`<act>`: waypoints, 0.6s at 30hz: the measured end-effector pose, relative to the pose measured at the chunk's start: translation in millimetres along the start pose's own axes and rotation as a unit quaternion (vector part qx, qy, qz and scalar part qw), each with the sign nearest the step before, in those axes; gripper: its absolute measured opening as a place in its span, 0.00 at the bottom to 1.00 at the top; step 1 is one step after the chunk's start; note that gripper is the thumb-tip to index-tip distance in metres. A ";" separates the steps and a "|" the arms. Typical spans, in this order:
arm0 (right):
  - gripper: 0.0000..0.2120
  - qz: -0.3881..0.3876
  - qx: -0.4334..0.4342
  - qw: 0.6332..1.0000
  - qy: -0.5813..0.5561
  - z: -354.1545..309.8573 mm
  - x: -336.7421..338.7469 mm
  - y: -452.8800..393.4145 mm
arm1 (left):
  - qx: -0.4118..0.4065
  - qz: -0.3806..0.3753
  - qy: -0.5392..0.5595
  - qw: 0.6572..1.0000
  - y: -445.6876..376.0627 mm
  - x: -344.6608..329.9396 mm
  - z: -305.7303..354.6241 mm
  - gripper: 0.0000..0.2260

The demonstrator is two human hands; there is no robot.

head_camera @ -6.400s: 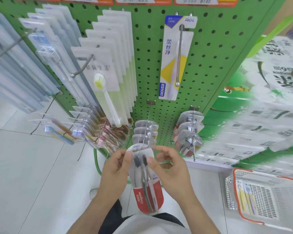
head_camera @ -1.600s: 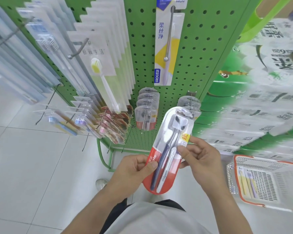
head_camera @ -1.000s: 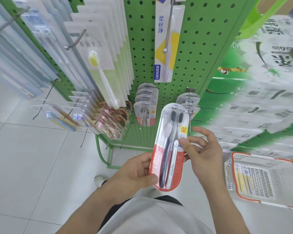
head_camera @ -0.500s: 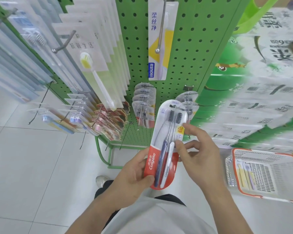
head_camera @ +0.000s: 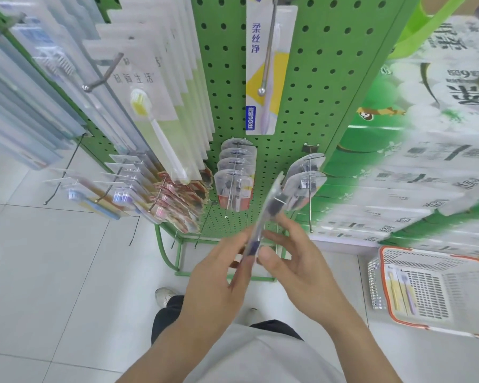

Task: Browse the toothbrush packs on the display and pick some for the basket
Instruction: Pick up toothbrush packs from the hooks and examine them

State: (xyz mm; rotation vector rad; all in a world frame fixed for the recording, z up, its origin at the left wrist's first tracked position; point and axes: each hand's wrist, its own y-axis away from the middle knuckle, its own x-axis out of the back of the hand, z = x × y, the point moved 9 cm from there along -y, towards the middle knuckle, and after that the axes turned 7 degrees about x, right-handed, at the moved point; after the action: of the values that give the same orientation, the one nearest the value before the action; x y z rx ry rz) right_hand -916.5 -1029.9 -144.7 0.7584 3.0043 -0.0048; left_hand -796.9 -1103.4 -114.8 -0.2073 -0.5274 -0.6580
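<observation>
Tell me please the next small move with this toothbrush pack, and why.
Probably carry the toothbrush pack right and down to the basket. Both the left hand and right hand hold it, off its hook, and the basket sits on the floor at right.

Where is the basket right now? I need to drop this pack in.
The basket sits on the floor at lower right, right of the right hand, below the stacked tissue packs.

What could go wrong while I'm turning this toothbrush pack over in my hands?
The toothbrush pack is edge-on, pinched only lightly between the left hand and right hand, so it might slip to the floor. Its top sits close to the hanging packs and their hook, and could snag there.
</observation>
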 end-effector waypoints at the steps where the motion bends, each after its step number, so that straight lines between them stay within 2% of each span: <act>1: 0.30 0.013 -0.013 0.999 -0.047 3.6 -1.8 -0.6 | -0.034 0.002 -0.035 0.999 -0.4 -1.8 2.7 0.18; 2: 0.30 0.030 -0.016 0.997 -0.075 3.5 -1.7 -1.9 | -0.066 -0.001 -0.064 0.996 -0.3 -5.3 4.4 0.17; 4: 0.20 0.055 -0.011 0.994 -0.098 -1.5 1.0 -4.4 | -0.107 -0.022 -0.102 0.989 2.1 -14.3 4.6 0.19; 5: 0.16 0.059 -0.014 0.992 -0.109 -3.3 1.8 -5.1 | -0.112 -0.029 -0.104 0.988 3.0 -15.9 5.3 0.20; 7: 0.15 0.060 -0.024 0.991 -0.113 -3.9 5.7 -4.6 | -0.096 -0.017 -0.088 0.991 2.8 -10.2 3.8 0.20; 10: 0.19 0.080 -0.054 0.991 -0.094 0.1 16.8 -3.7 | 0.022 0.018 -0.062 0.998 -6.4 7.9 -16.0 0.20; 13: 0.18 0.091 -0.073 0.989 -0.092 1.4 24.7 -4.5 | 0.151 -0.049 0.029 0.987 -11.4 4.5 -39.9 0.15; 16: 0.09 0.114 -0.080 0.989 -0.055 -0.7 36.1 -5.7 | 0.194 -0.101 0.073 0.973 -10.2 -2.6 -47.5 0.10; 18: 0.05 0.153 -0.074 0.985 0.042 -1.7 50.7 -5.1 | 0.200 -0.102 0.076 0.971 -10.0 -2.2 -50.6 0.10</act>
State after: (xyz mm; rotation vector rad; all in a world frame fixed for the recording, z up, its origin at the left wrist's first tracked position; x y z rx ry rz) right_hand -963.5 -1010.3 -145.1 1.2184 2.8855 0.2639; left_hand -784.4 -1127.5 -158.7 0.2791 -0.5259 -0.7458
